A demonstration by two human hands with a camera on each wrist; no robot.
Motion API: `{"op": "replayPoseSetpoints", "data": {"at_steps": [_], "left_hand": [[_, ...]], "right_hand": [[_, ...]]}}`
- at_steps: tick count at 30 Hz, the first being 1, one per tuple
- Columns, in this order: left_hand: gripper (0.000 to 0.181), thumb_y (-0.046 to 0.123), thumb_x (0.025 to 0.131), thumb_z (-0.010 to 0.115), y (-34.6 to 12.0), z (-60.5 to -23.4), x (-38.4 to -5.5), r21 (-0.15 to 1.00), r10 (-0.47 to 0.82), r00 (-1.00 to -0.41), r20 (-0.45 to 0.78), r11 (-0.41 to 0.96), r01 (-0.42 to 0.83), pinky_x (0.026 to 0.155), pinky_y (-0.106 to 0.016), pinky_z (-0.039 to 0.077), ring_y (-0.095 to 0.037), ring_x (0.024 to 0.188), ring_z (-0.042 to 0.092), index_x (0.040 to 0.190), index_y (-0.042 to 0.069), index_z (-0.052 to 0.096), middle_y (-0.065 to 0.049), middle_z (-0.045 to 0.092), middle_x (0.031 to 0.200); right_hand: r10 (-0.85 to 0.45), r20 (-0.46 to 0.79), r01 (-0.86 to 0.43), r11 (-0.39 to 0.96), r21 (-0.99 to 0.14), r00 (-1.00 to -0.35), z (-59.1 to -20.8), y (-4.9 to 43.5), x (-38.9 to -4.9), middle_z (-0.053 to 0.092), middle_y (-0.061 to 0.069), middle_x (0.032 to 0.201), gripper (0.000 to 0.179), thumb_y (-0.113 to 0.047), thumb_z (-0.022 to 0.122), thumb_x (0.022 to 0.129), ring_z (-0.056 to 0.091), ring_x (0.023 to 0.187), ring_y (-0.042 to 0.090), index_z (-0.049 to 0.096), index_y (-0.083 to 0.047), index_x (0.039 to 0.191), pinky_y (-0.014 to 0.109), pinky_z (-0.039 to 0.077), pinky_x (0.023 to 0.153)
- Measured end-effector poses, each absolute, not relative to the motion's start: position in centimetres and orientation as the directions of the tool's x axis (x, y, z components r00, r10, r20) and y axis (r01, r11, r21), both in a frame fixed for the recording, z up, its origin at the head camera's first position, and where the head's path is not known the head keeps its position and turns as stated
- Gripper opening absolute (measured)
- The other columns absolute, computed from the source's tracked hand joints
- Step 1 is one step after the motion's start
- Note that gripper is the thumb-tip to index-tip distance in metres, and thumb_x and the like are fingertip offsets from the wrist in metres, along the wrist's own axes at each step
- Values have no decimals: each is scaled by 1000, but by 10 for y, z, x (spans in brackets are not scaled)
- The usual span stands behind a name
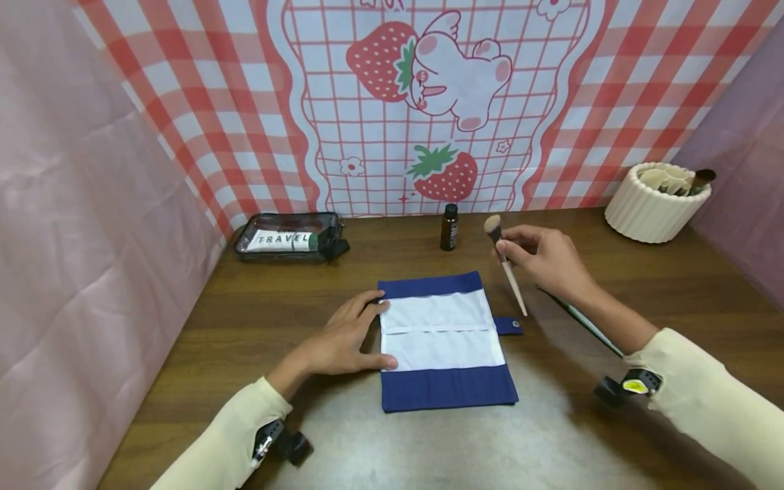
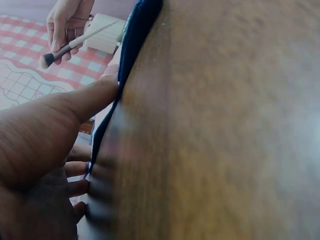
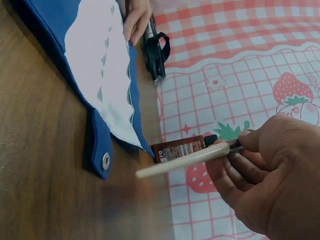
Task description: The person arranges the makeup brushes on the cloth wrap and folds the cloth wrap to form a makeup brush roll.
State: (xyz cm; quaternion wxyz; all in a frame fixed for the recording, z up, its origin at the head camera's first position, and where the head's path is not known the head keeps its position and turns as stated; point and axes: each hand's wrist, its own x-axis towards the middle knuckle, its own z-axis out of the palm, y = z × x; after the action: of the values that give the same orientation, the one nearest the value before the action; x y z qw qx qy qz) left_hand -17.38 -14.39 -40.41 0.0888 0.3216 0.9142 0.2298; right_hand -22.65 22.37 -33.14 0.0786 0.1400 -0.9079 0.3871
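Blue-and-white cloth case (image 1: 441, 350) lies unfolded on the wooden table (image 1: 263, 306), its left edge touched by my widely spread left hand (image 1: 346, 340). To its right, a makeup brush (image 1: 512, 279) is pinched, bristles up, in my right hand (image 1: 548, 258).

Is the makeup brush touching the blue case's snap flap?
Apart. The right wrist view shows it: bare wooden table is visible between the tip of the makeup brush handle and the snap flap.

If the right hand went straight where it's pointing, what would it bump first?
Probably the bottle. The right hand points roughly that way, but its height is hard to tell, so it might pass over.
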Motion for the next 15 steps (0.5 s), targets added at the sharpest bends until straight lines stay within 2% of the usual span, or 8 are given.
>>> {"op": "replayPoseSetpoints", "data": {"at_steps": [3, 8, 15], "left_hand": [[98, 63, 86, 69, -145, -403, -174, 472, 630, -776, -15, 689, 550, 117, -57, 18, -32, 149, 16, 157, 8, 30, -12, 14, 164], [95, 60, 87, 71, -145, -401, -174, 482, 631, -776, -19, 686, 545, 117, -57, 18, -33, 149, 17, 157, 8, 31, -12, 15, 164], [95, 59, 87, 71, -145, -400, -174, 493, 631, -775, -25, 682, 540, 117, -58, 18, -33, 149, 16, 157, 8, 31, -13, 15, 165]], "right_hand": [[-217, 289, -361, 618, -698, -932, -331, 219, -231, 76, 3, 98, 29, -32, 62, 101, 71, 92, 15, 70, -11, 120, 18, 51, 73], [-256, 298, -392, 530, -752, -919, -331, 214, -236, 75, 9, 102, 28, -26, 61, 102, 72, 92, 15, 66, -7, 123, 21, 54, 76], [-282, 291, -382, 363, -850, -914, -333, 205, -243, 73, 17, 107, 30, -21, 60, 103, 72, 95, 27, 62, 0, 124, 29, 57, 79]]}}
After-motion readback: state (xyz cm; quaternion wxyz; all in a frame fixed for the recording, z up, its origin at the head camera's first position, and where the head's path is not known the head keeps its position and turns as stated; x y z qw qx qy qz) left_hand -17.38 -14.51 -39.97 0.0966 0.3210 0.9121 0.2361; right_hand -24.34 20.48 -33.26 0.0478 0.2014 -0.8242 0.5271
